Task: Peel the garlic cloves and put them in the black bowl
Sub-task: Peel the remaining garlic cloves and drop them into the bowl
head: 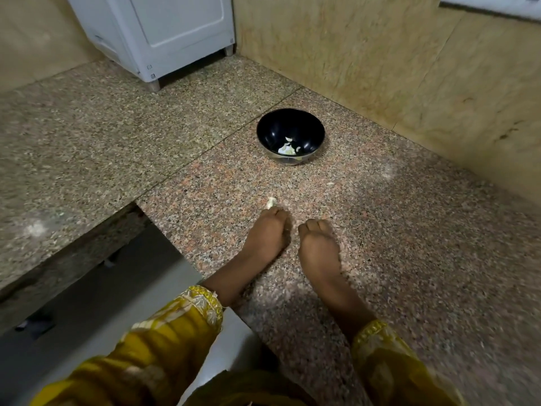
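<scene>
A garlic clove (pixel 271 202), small and pale with its skin looking partly loose, is lying on a speckled granite countertop (pixel 409 230) in the middle of the view, and the left hand (pixel 268 230) is closing on it from the near side. That hand is reaching forward palm down with its knuckles showing on top, its fingers curling downward and pinching the clove at their tips, so that the clove is poking out just beyond them. The right hand (pixel 317 241) is resting just beside the left, apart from it by a narrow gap, also palm down and sitting slightly nearer the person. Its fingers are tucking under into a loose fist, pressed together, and nothing is showing in its grasp. Both forearms are stretching in from the bottom of the view, coming closer together toward the hands, and both are wearing mustard yellow sleeves (pixel 181 326) with pale trim at the cuffs. The black bowl (pixel 275 127) is standing upright on the counter well beyond the hands, near the tan stone wall (pixel 380 54), and a few white peeled garlic pieces (pixel 288 148) are lying at its bottom. A small pale scrap (pixel 330 184) is lying on the counter between the bowl and the right hand. A white appliance (pixel 175 33) is standing on short feet at the far left.
</scene>
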